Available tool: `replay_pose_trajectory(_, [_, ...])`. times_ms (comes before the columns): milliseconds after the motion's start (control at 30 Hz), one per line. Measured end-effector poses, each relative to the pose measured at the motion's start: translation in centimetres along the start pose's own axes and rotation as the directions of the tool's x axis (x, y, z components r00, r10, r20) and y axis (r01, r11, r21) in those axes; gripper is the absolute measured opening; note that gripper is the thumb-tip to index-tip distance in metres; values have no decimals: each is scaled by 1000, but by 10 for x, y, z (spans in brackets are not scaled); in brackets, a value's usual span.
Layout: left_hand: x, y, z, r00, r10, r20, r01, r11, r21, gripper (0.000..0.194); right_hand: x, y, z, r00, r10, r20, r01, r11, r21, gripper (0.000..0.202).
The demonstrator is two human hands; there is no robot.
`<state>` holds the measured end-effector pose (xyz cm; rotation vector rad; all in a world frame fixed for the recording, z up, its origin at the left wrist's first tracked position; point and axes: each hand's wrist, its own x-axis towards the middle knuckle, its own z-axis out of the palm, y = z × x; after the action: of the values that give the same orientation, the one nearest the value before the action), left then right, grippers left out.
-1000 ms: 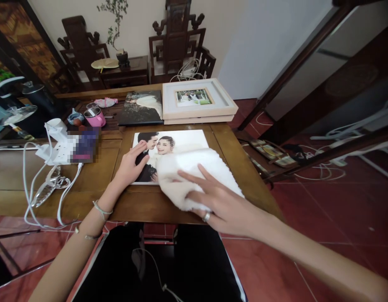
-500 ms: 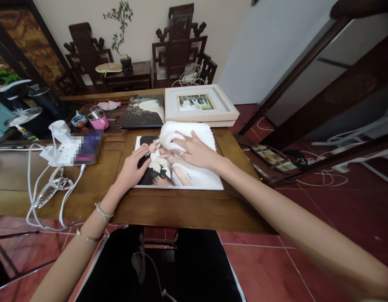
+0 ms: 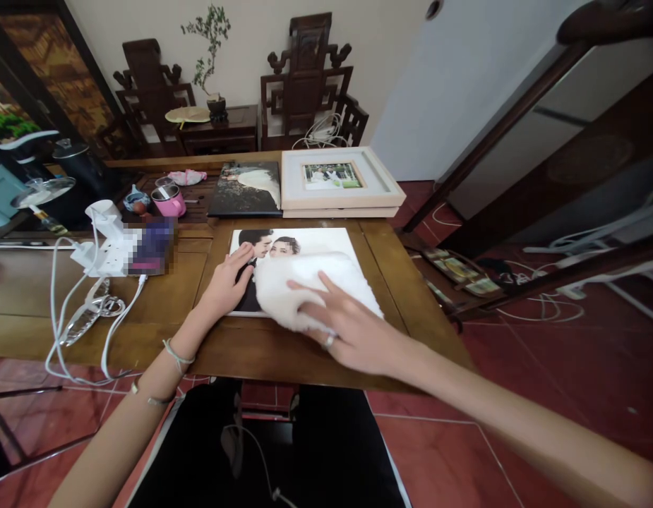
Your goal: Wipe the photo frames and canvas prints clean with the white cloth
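Note:
A photo panel [image 3: 326, 240] with a picture of a couple lies flat on the wooden table in front of me. My left hand [image 3: 228, 282] rests on its left edge, fingers stretched out. My right hand [image 3: 347, 328] grips a white cloth [image 3: 310, 279], fingers curled into its folds. The cloth covers the lower right part of the panel and hangs over its near edge. Behind the panel are a dark photo panel [image 3: 246, 189] and a pale wooden picture frame [image 3: 394, 194], which sits on top of another frame.
To the left, a white power strip [image 3: 111, 257] trails cables beside a clear hair clip [image 3: 82, 321]. A pink mug [image 3: 170, 201], a small teapot [image 3: 137, 200] and a black kettle [image 3: 75, 166] stand farther back. The wooden table's [image 3: 241, 349] near edge is in front of me.
My right hand has pulled the white cloth down across the panel toward me, uncovering its upper right part. My left hand has stayed on the left edge. The view has shifted slightly.

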<state>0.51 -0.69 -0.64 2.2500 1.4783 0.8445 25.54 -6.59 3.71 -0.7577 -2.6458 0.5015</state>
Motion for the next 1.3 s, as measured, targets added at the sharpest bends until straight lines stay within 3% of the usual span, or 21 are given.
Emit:
replay_pose_trajectory(167, [-1,2,0,1000,-1,0,1,1000,7,46,51,57,-14,986,160,-54,-160,987,16,30])
replay_pose_trajectory(267, [-1,2,0,1000,1,0,-1,1000,12,46,71,75,-18,974,205,-92,-202,978,42,31])
replay_pose_trajectory(400, [-1,3,0,1000,-3,-11,3,1000,9,46,66,60,-13,982,168,-88,-168,986,15,28])
replay_pose_trajectory(600, [-1,2,0,1000,-3,-5,3,1000,16,45,9,-8,-6,998,20,62,-24,998,61,26])
replay_pose_trajectory(700, [-1,1,1,1000,-3,-3,3,1000,9,45,-8,-25,-11,993,-19,118,8,995,98,25])
replay_pose_trajectory(833, [-1,-1,2,1000,-9,-6,9,1000,-8,44,4,-8,-16,995,52,86,-58,996,72,22])
replay_pose_trajectory(1000, [-1,-2,2,1000,-3,-1,3,1000,-6,44,55,46,-16,984,178,1,-178,983,36,27])
replay_pose_trajectory(1100, [-1,-1,1,1000,-4,0,4,1000,11,45,84,65,-16,977,210,-32,-210,978,5,27])
replay_pose_trajectory(1200, [-1,0,1,1000,-14,-1,14,1000,17,45,94,63,-16,981,190,-38,-192,980,-55,28])
replay_pose_trajectory(1300, [-1,1,1,1000,-11,-8,11,1000,10,45,77,45,-12,991,136,-12,-136,987,-88,29])
